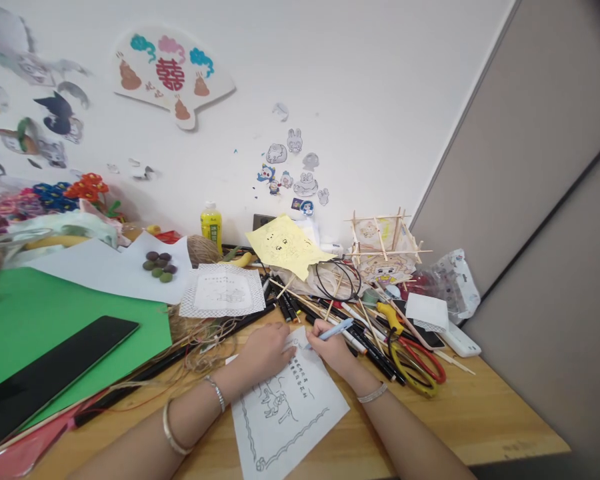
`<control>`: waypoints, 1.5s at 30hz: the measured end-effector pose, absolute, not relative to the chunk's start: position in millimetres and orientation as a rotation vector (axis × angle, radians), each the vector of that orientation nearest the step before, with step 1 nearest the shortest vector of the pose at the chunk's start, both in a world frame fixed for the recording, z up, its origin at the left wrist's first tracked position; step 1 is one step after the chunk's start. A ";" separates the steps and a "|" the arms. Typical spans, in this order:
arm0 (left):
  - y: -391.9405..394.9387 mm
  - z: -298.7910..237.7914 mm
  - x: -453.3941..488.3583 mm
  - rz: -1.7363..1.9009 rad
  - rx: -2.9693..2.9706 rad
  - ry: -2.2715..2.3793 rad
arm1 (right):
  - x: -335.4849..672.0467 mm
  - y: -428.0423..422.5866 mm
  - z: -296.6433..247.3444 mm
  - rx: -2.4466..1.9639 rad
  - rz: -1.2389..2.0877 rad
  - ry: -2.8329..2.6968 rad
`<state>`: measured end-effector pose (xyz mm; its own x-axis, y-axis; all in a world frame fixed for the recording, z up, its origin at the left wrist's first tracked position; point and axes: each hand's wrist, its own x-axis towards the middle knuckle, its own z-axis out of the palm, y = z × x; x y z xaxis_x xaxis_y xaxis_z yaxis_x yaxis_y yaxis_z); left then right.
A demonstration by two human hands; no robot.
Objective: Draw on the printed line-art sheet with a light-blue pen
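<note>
Right hand (333, 347), grip clasping one blue pen (337, 329), left hand (264, 350) released, resting on one sheet (286, 430) at six o'clock, two text lines (299, 381) illegible, one 囍 fan cutout (173, 77), eleven o'clock

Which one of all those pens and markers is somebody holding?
The slim light-blue pen, in the right hand's grip. The black markers and white markers lie piled on the brown wooden table.
</note>
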<state>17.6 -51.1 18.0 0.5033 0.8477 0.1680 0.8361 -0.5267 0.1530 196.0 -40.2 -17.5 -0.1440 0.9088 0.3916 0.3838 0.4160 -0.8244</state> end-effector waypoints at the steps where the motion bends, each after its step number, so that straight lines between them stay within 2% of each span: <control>1: -51.6 17.6 18.0 0.349 2.676 1.499 | 195.6 -39.2 -17.1 -1.136 0.669 -1.742; 21: -51.5 14.5 17.0 0.370 2.703 1.481 | 194.4 -39.2 -17.0 -1.117 0.749 -1.803; 39: -52.3 18.4 17.1 0.348 2.706 1.454 | 194.9 -39.0 -19.9 -1.166 0.623 -1.804; 45: -51.9 18.3 17.4 0.350 2.704 1.454 | 194.2 -39.2 -17.9 -1.151 0.673 -1.809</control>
<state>17.4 -51.9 18.3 0.5317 0.8289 0.1737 0.8172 -0.5560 0.1517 194.2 -39.2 -17.9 -0.1995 0.9040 0.3782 0.4366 0.4275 -0.7916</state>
